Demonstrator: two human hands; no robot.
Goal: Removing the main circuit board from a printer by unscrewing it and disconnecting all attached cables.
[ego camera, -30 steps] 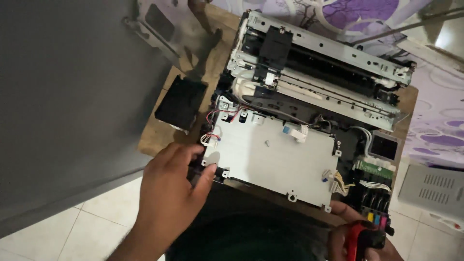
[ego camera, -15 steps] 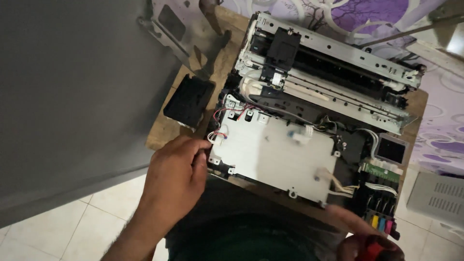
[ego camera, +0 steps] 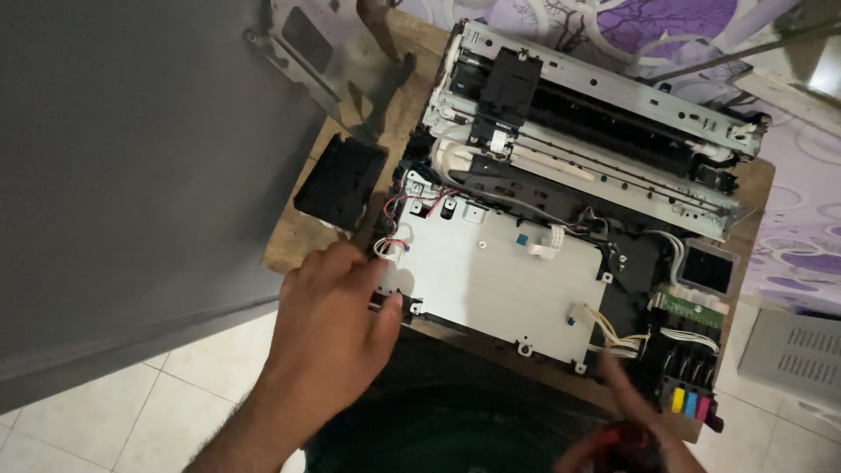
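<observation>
At the front-left corner of the bench (ego camera: 298,245), the left hand (ego camera: 337,320) is laid on the corner of the stripped printer chassis (ego camera: 561,219), fingers curled loosely, thumb pressed by a small black bracket (ego camera: 385,302) just under the red and white wire bundle (ego camera: 396,245). Nothing is seen clamped in that hand; it rests on the frame rather than closing on a part. The right hand (ego camera: 626,434) is blurred at the bottom edge, near the front-right corner, and appears wrapped on a red-handled tool (ego camera: 613,438); the tool's tip cannot be made out.

The chassis takes up most of the wooden bench, its flat metal shield plate (ego camera: 499,280) toward the front edge and the carriage rail assembly (ego camera: 596,114) toward the back edge. Judged as moderately heavy, stiff at the sheet-metal frame, awkward and unbalanced. Best taken by the metal side rails or the underside of the frame. Fragile spots to be avoided: the white ribbon cable (ego camera: 547,241), the thin wire looms (ego camera: 613,333), the green circuit board (ego camera: 692,307), the ink tanks (ego camera: 688,398) at the front-right corner. Plate edges likely sharp.

A loose black part (ego camera: 342,180) lies by the left edge, apart from the chassis. A grey panel (ego camera: 131,158) blocks the whole left side. The screws under the left hand are hidden. A pale vented box (ego camera: 797,355) is cut off at right. The dark round thing (ego camera: 438,420) below the front edge cannot be identified.
</observation>
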